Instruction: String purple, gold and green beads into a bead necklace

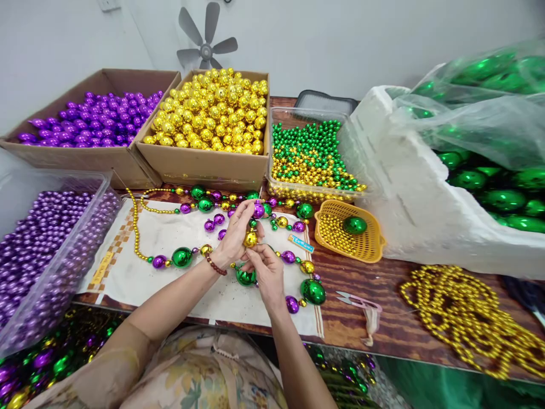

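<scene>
Above the white cloth [140,278], my left hand [235,234] is closed around a short run of beads: a purple bead [258,210] on top, small green ones under it and a gold bead [250,238]. A thin needle-like tip rises above the purple bead. My right hand [267,274] pinches just below the gold bead; what lies between its fingertips is too small to make out. The bead garland [182,257] of gold, purple and green beads loops over the cloth around both hands. Loose purple beads [209,225] lie left of my fingers.
Cardboard boxes hold purple beads [106,116] and gold beads [208,113]. A clear tub [313,113] contains small green and gold beads; another tub [102,187] has small purple ones. An orange basket [370,247], scissors [360,301], gold bead strands [455,312] and a foam box [383,187] stand right.
</scene>
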### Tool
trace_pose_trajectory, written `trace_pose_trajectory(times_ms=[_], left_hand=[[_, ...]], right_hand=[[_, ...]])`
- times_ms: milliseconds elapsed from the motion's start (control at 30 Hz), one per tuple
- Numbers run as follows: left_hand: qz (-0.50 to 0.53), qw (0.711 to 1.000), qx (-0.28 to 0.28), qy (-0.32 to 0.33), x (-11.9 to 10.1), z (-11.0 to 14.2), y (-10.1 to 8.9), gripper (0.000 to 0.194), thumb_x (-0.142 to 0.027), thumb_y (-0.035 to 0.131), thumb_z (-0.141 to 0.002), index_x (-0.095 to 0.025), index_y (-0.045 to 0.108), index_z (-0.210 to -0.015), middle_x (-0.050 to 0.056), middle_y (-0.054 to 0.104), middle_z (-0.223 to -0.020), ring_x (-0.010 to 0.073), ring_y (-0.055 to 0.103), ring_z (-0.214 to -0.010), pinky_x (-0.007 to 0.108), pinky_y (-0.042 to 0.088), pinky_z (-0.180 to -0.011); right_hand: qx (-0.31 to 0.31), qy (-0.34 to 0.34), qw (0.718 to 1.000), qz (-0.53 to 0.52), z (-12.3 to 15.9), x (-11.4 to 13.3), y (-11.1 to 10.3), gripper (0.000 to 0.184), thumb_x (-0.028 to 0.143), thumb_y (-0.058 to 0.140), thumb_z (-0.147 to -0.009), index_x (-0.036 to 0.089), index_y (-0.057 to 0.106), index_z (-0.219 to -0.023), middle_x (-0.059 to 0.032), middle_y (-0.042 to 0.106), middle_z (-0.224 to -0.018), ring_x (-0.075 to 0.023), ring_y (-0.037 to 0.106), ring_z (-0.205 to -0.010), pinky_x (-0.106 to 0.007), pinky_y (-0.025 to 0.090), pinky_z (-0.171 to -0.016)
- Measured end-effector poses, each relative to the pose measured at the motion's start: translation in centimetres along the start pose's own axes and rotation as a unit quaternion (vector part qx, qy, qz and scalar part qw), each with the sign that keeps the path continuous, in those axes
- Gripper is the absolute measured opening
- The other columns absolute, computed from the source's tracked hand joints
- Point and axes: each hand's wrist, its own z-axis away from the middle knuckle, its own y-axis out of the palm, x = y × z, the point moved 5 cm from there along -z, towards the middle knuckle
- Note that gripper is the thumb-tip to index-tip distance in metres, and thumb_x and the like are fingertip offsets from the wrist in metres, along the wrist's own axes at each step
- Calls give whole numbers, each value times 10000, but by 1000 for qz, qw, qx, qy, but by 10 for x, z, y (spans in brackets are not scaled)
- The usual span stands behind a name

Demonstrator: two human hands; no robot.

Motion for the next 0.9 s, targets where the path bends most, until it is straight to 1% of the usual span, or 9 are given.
trace_pose_trajectory(times_ms=[67,200,267,367,467,533,600,767,900], left_hand=[[-13,999,37,-13,-4,-3,2,446,-512,668,-870,-227,565,-1197,2,662,-928,46,524,-444,180,381,-371],[-55,993,99,-41,-10,-6,6,423,-510,639,-888,-202,591,-1174,6,642,-890,53,537,-428,188,373,-362],[-77,986,130,-64,-9,-6,9,398,-491,625,-904,-191,611,-1165,13,637,-882,52,533,-408,193,353,-345],[-100,973,180,-102,-6,-5,14,367,-469,608,-924,-185,641,-1154,20,637,-879,48,523,-386,192,328,-323],[-119,963,213,-115,-5,-4,14,349,-468,600,-937,-187,660,-1136,26,645,-874,50,529,-394,184,324,-321],[-143,954,230,-126,-3,-4,11,355,-470,604,-938,-184,664,-1139,32,655,-858,50,526,-396,179,322,-322],[-165,946,243,-138,-1,-5,9,374,-484,604,-938,-179,664,-1146,39,660,-847,50,524,-396,178,316,-321],[-201,941,239,-135,4,-13,6,391,-503,590,-943,-182,654,-1157,40,661,-865,45,526,-393,183,320,-327],[-227,932,243,-147,5,-16,6,361,-477,596,-945,-182,661,-1143,54,669,-884,46,520,-397,196,330,-348]], right_hand=[[7,-11,999,32,-6,12,-11,261,427,774,-750,186,690,-803,19,666,-595,-111,575,-441,-219,456,-446],[-75,-91,992,51,-31,51,-42,259,407,746,-789,203,744,-949,25,668,-598,-114,589,-477,-220,458,-465],[-76,-111,990,32,-46,66,-46,263,421,747,-780,208,753,-936,18,693,-671,-98,587,-478,-207,432,-443],[-35,-123,992,4,-64,78,-38,206,384,782,-739,199,748,-825,41,645,-606,-72,531,-430,-191,377,-409],[-61,-154,985,-52,-73,84,-41,189,329,824,-689,189,700,-716,70,580,-537,-43,465,-394,-169,342,-391],[-118,-162,973,-112,-77,85,-53,257,349,850,-659,193,650,-703,81,593,-566,-30,453,-382,-156,346,-379],[-139,-150,967,-150,-80,83,-64,319,399,851,-668,202,607,-727,78,635,-627,-30,463,-379,-157,373,-377],[-39,-90,991,-86,-75,70,-55,305,387,849,-668,190,665,-811,13,705,-741,-73,589,-511,-168,427,-420],[-61,-127,989,-52,-68,68,-54,351,470,811,-720,200,594,-774,19,689,-684,-93,632,-521,-153,412,-406]])
